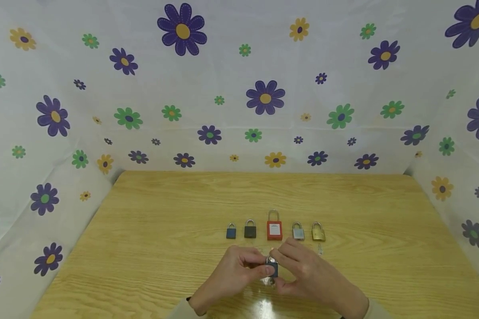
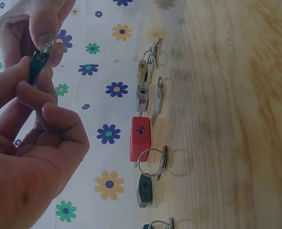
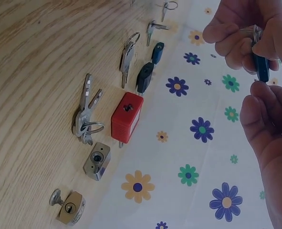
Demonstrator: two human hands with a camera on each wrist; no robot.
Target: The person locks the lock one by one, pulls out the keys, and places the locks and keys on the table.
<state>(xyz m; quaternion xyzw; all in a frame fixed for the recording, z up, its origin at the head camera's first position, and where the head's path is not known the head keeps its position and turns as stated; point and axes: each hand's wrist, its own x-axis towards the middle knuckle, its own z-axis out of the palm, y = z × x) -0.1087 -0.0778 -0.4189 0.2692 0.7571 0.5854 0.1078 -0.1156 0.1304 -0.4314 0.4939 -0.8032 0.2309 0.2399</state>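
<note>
Both hands meet over the near part of the table, around a small blue padlock [image 1: 272,269]. My left hand [image 1: 239,271] grips its body, the thumb lying across the front. My right hand [image 1: 305,270] holds it from the other side, with fingers at the shackle and the thumb near the underside. A metal key [image 2: 48,46] shows at the keyhole end of the padlock in the left wrist view, close against a right-hand fingertip. Fingers partly hide the shackle.
Behind the hands stands a row of padlocks: blue [image 1: 231,231], black [image 1: 250,230], red [image 1: 274,231], silver [image 1: 298,233] and brass [image 1: 318,233]. Keys, among them a ringed bunch [image 3: 84,119], lie before them. Flowered cloth [image 1: 223,71] surrounds the wooden table [image 1: 159,221] behind and at both sides.
</note>
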